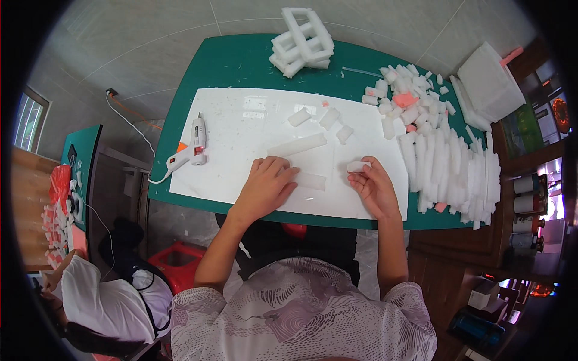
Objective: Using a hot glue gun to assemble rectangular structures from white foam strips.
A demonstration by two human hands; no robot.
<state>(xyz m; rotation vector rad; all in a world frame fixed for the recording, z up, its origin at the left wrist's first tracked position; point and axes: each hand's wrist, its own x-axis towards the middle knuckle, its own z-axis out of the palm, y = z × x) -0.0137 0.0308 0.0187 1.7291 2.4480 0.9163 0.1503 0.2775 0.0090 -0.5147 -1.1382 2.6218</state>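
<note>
My left hand (269,185) rests on the white board, its fingers curled over the left end of a short white foam strip (312,181) and hiding that end. Just beyond its fingertips lies a longer foam strip (298,144), set at a slant. In my right hand (376,188) a small white foam block (359,166) is pinched between thumb and fingers, raised to the right of the short strip. Several loose foam blocks (299,117) sit farther back on the board.
A white glue gun (195,141) lies on the board's left, its cord running off leftward. An open foam frame (302,42) stands at the green table's (232,54) far edge. Foam pieces (415,90) and long strips (448,168) are heaped right. Another person (108,295) sits lower left.
</note>
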